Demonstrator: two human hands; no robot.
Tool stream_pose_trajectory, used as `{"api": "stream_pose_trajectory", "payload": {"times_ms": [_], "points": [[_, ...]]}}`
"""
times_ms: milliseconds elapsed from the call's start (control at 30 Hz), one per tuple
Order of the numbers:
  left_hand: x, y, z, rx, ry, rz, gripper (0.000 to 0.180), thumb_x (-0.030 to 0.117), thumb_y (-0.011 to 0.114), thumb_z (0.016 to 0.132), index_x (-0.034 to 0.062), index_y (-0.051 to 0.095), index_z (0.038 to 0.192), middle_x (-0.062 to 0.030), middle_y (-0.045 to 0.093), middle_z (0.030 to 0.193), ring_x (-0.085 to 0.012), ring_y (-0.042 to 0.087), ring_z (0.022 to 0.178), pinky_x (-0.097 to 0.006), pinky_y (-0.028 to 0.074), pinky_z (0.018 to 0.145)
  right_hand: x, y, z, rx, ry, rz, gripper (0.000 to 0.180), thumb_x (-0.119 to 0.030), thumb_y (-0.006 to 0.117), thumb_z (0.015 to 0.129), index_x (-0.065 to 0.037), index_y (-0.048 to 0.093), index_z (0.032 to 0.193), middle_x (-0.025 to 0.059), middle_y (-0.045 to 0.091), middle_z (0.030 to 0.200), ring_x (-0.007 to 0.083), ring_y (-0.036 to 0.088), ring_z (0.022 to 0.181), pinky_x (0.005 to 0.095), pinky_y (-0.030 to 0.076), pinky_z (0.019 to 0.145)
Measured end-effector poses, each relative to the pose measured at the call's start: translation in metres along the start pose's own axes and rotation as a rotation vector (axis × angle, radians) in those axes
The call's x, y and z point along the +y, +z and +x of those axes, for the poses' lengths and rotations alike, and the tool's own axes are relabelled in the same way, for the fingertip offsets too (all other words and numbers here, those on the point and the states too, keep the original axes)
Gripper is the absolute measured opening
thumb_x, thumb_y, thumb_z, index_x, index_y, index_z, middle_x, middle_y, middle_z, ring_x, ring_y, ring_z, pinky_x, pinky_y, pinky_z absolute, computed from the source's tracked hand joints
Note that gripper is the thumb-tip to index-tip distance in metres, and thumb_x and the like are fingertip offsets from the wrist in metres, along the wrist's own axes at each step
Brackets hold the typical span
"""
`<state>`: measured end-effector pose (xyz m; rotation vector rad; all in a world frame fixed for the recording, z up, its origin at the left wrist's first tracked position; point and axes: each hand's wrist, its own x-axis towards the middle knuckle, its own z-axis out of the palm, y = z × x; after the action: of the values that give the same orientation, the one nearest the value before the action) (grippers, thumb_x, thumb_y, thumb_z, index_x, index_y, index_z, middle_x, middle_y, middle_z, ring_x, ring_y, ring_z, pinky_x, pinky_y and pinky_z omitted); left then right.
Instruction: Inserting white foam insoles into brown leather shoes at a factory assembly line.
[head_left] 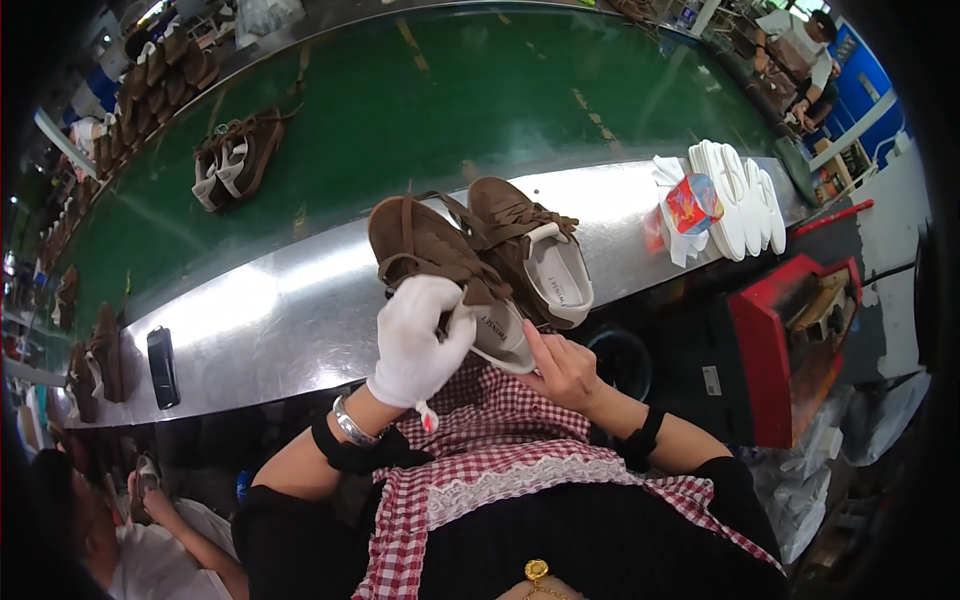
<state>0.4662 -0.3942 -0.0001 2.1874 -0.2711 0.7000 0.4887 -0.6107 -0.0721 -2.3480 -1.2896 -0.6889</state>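
Note:
A brown lace-up shoe [408, 232] with a pale lining lies toe-away at the edge of the steel ledge. My left hand [420, 335], in a white glove, is closed on the side of its opening, near the tongue. At the heel of the same shoe, my bare right hand [562, 370] grips the rim, index finger stretched along it. The fingertips inside the shoe are partly hidden. A matching brown shoe [505, 205] rests right beside it, its laces loose and its white insole showing.
The steel ledge [255, 310] borders a green conveyor belt [400, 100] carrying another pair of shoes [235, 160]. White insoles [738, 198] and a red tissue pack [692, 205] lie rightward. A black phone [162, 368] lies left. A red-framed machine [770, 360] stands right; co-workers sit nearby.

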Motion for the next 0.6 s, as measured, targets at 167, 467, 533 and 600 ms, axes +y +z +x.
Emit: {"api": "stream_pose_trajectory", "payload": {"times_ms": [167, 467, 533, 600], "points": [[-0.001, 0.014, 0.017, -0.554, 0.411, 0.417, 0.014, 0.015, 0.055, 0.063, 0.0040, 0.058, 0.071, -0.0119, 0.055, 0.079, -0.0284, 0.055, 0.078, -0.041, 0.045, 0.068, 0.004, 0.017, 0.033, -0.214, 0.144, 0.140, 0.051, -0.028, 0.070, 0.063, -0.004, 0.053, 0.104, 0.0109, 0.051, 0.092, 0.0251, 0.056, 0.077, 0.0321, 0.048, 0.061], [-0.079, 0.101, 0.063, -1.488, 0.004, 0.753, 0.064, 0.052, 0.072, 0.053, 0.0205, 0.060, 0.108, -0.0027, 0.060, 0.107, -0.0260, 0.054, 0.100, -0.044, 0.041, 0.080, 0.001, 0.031, 0.018, 0.010, 0.062, 0.335, 0.060, -0.011, 0.067, 0.060, 0.006, 0.038, 0.111, 0.0343, 0.037, 0.120, 0.0482, 0.043, 0.105, 0.0455, 0.040, 0.086], [-0.071, 0.103, 0.070, -1.488, 0.031, 0.719, 0.066, 0.049, 0.074, 0.050, 0.0209, 0.060, 0.108, -0.0017, 0.059, 0.107, -0.0257, 0.053, 0.102, -0.046, 0.041, 0.079, 0.009, 0.039, 0.015, -0.008, 0.135, 0.446, 0.065, -0.011, 0.066, 0.060, 0.006, 0.034, 0.114, 0.0352, 0.029, 0.126, 0.0486, 0.036, 0.112, 0.0474, 0.034, 0.092], [-0.058, 0.115, 0.078, -1.531, 0.039, 0.653, 0.058, 0.039, 0.075, 0.048, 0.0150, 0.062, 0.099, -0.0046, 0.061, 0.100, -0.0249, 0.056, 0.096, -0.045, 0.042, 0.078, 0.017, 0.050, 0.011, 0.037, 0.246, 0.526, 0.075, -0.012, 0.066, 0.061, 0.005, 0.026, 0.122, 0.0351, 0.020, 0.131, 0.0478, 0.027, 0.119, 0.0468, 0.027, 0.098]]}}
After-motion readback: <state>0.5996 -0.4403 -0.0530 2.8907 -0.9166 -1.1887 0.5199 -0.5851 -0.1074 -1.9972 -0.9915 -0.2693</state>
